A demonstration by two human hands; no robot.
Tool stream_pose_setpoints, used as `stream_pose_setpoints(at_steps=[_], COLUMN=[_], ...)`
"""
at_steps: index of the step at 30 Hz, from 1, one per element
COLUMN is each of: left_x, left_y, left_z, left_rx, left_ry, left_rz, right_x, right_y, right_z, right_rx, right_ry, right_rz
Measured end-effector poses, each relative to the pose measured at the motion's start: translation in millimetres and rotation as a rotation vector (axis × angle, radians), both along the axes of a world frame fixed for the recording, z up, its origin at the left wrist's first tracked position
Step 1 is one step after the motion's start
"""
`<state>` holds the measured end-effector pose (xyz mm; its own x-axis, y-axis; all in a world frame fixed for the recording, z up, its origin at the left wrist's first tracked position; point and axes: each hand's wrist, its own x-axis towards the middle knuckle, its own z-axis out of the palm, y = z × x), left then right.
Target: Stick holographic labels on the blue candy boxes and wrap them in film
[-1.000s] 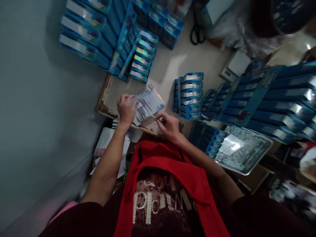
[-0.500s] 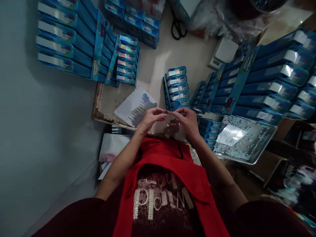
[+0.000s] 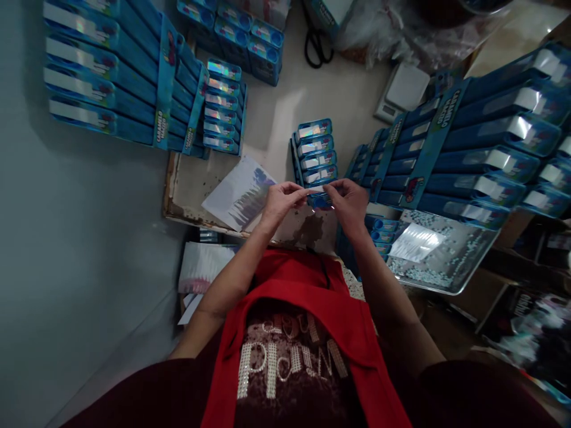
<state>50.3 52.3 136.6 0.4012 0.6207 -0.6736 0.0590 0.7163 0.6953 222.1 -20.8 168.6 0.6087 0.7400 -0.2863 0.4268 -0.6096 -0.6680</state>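
Between my left hand and my right hand a small whitish strip, perhaps a sticker, is stretched. Each hand pinches one end of it with thumb and fingertips. The strip lies over the end of the nearest blue box in a short stack of blue boxes, partly hiding that box. Whether the strip touches the box, I cannot tell. Other boxes in the stack carry similar shiny white strips on their ends. Left of my left hand lies a white sheet with a row of dark, slanted marks.
Tall stacks of blue boxes stand at the left and right. At the back lie black-handled scissors and a small scale. A metal tray holds pale bits and a paper sheet. The worn table edge runs before me.
Both hands have moved slightly away from my body, bringing the strip over the nearest box's end. The view has shifted a little. The strip's white face now shows.
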Motion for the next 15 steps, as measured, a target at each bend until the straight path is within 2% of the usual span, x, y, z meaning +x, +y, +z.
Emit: stream_pose_setpoints(at_steps=[4, 11, 15], left_x=[1.0, -0.4, 1.3], left_y=[2.6, 1.8, 2.3], left_z=[-1.1, -6.3, -18.0], left_rx=[-0.037, -0.066, -0.131], left_ry=[0.033, 0.007, -0.011], left_rz=[-0.024, -0.012, -0.026], right_x=[1.2, 0.0, 10.9], right_y=[0.7, 4.7, 8.9], right_z=[-6.1, -4.4, -12.3], right_rx=[-0.012, -0.086, -0.137], right_ry=[0.014, 0.012, -0.017], right_rz=[-0.003, -0.011, -0.133])
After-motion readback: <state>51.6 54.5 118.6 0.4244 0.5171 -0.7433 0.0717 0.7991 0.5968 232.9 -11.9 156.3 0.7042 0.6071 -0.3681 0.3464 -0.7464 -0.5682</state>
